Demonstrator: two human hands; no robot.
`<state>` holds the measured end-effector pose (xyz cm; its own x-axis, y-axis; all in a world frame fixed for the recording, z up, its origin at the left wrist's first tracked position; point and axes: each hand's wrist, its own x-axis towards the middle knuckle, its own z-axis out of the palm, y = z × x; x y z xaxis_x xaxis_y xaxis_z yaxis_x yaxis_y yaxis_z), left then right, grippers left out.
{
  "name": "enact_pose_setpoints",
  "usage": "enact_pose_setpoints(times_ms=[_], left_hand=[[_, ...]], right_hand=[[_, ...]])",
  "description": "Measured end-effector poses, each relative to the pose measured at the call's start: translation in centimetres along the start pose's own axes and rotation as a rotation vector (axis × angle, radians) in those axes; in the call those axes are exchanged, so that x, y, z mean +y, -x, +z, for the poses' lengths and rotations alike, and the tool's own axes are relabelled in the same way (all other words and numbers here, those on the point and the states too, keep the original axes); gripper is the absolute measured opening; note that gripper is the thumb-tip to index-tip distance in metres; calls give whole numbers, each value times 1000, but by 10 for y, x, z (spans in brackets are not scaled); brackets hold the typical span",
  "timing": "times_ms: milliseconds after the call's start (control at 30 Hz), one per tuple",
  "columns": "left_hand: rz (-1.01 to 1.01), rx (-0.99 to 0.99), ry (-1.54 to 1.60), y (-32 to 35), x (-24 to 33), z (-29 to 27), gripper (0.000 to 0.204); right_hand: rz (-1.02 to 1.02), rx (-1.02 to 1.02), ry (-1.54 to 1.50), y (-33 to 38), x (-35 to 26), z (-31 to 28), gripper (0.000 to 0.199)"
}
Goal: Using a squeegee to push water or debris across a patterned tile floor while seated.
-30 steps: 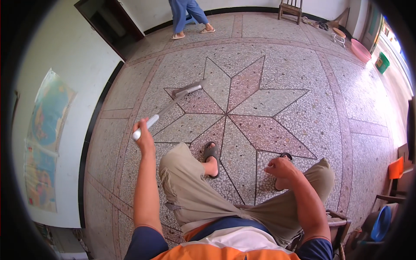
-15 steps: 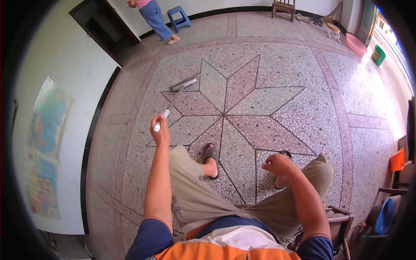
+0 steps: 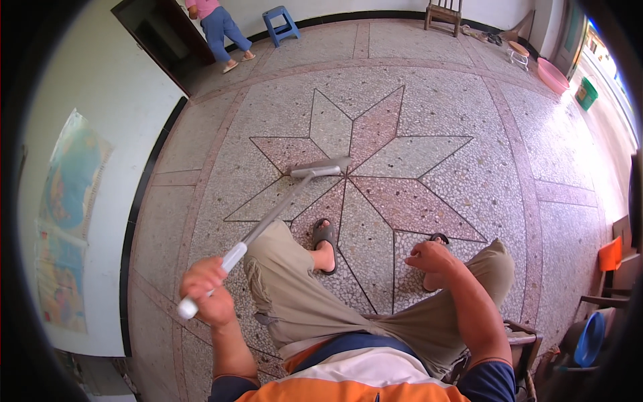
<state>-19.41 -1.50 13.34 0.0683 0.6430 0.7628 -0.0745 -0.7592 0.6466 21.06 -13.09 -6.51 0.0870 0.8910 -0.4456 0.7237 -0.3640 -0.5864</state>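
Observation:
My left hand (image 3: 207,291) grips the white end of a long grey mop handle (image 3: 262,227). The handle slants up and to the right to a flat grey mop head (image 3: 321,167) that lies on the star-patterned stone floor (image 3: 415,154). My right hand (image 3: 432,256) rests on my right knee with the fingers loosely curled and nothing in it. I sit with both legs in khaki trousers, and my feet in dark sandals rest on the floor. The left sandal (image 3: 324,234) is just right of the handle.
A person in a pink top (image 3: 218,27) stands at the far left beside a dark doorway. A blue stool (image 3: 281,21) and a wooden chair (image 3: 443,13) stand at the back. Pink and green basins (image 3: 553,75) sit far right. A map poster (image 3: 67,214) hangs on the left wall.
My left hand has drawn the handle back toward my body and lower. The mop head now lies nearer my feet. The distant person has moved left toward the doorway.

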Motion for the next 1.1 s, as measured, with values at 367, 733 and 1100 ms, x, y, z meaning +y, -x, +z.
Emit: enact_pose_setpoints(times_ms=[367, 733, 1100], left_hand=[[-4, 119, 151, -22, -40, 19, 26], [-382, -18, -219, -30, -201, 57, 23], [-488, -119, -260, -20, -259, 82, 23]], right_hand=[[12, -16, 1, 1, 2, 0, 44], [-28, 44, -7, -11, 20, 7, 43], [16, 25, 18, -17, 29, 12, 43]])
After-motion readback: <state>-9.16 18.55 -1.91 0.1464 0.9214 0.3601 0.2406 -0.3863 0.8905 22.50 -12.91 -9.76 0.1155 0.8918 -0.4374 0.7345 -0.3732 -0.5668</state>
